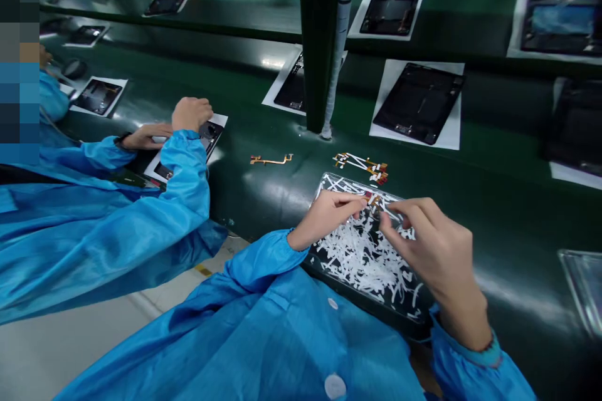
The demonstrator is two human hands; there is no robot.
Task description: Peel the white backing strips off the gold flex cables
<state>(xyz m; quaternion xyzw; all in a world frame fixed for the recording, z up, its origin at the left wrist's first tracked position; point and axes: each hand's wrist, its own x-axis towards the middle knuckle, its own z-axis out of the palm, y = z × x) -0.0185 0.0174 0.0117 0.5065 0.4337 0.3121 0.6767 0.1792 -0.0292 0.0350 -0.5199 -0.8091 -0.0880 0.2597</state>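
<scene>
My left hand pinches a small orange-brown flex cable between thumb and fingertips, over a clear-rimmed tray. Close against the cable's right side is my right hand, its thumb and index fingertips drawn together in a pinch. Whatever lies between those fingertips is too small to make out. Many white paper-like strips fill the tray below both hands. Just beyond the tray lies a little pile of flex cables with white strips on them. A single flex cable rests farther left on the green surface.
At my left a co-worker's hands work over a dark panel on white paper. More dark panels on white sheets lie along the green bench and shelves. A dark post with a wrapped cable rises ahead. Another clear tray sits at right.
</scene>
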